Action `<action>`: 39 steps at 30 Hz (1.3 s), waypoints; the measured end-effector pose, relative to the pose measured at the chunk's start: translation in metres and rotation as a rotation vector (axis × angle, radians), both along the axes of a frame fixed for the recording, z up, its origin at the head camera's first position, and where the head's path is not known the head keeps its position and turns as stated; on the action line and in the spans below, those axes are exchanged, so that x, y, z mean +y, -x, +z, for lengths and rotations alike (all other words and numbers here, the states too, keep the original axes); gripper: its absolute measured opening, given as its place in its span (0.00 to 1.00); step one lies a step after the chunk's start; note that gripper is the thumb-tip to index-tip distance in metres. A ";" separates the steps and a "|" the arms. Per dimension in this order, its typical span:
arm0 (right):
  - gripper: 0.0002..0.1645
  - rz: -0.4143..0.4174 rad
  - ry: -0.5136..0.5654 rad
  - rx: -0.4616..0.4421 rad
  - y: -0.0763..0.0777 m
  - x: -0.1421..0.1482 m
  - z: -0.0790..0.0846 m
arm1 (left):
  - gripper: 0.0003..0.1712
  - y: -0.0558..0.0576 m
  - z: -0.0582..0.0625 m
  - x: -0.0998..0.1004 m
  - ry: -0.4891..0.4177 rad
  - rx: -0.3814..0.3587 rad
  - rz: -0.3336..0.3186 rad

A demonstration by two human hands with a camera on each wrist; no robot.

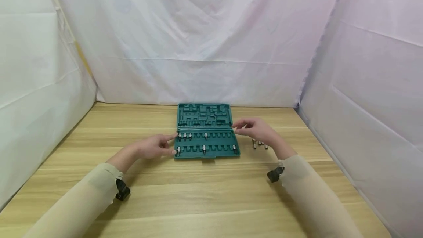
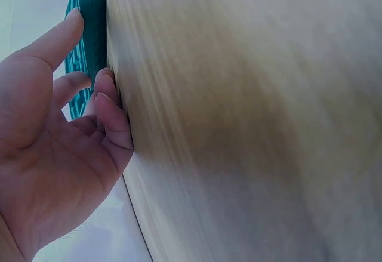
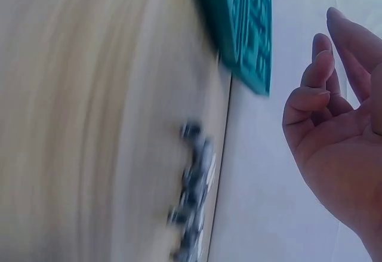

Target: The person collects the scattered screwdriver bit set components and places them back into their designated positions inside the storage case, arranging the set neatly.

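A green socket case (image 1: 197, 141) lies unfolded on the table, its moulded lid (image 1: 205, 115) at the back. Several silver-and-black bit sockets (image 1: 204, 149) sit in the front half's two rows of slots. At the case's left side is my left hand (image 1: 153, 146); thumb and forefinger touch its edge, the other fingers bent in the left wrist view. Near the hinge's right end, my right hand (image 1: 256, 129) is raised with fingers loosely bent and nothing between them. In the right wrist view, this hand (image 3: 334, 136) appears apart from the case (image 3: 239, 29).
Several loose sockets (image 1: 254, 144) lie on the wood-grain table (image 1: 205, 194) to the right of the case, partly hidden by the right hand and blurred in the right wrist view. White cloth walls (image 1: 198, 47) stand at the back and both sides.
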State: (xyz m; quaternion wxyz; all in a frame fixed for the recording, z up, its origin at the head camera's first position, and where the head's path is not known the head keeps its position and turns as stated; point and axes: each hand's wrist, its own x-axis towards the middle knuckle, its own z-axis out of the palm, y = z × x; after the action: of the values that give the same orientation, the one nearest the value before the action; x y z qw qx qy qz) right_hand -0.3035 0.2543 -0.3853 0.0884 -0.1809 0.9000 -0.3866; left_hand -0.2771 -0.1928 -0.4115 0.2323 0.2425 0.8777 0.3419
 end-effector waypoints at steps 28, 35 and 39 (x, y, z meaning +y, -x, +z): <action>0.14 -0.050 -0.199 -0.031 -0.019 0.110 -0.018 | 0.50 -0.001 0.000 0.001 0.000 0.012 -0.010; 0.11 -0.032 -0.223 -0.060 -0.014 0.114 -0.023 | 0.50 0.000 -0.003 -0.001 0.013 0.016 -0.003; 0.10 -0.012 -0.230 -0.057 -0.013 0.114 -0.024 | 0.50 0.001 -0.002 -0.001 0.008 0.014 0.002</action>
State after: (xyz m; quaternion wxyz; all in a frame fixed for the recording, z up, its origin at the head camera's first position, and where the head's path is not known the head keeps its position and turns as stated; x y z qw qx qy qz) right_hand -0.2906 0.3684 -0.4093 0.1319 -0.1530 0.9366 -0.2864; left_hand -0.2778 -0.1938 -0.4137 0.2269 0.2430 0.8808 0.3371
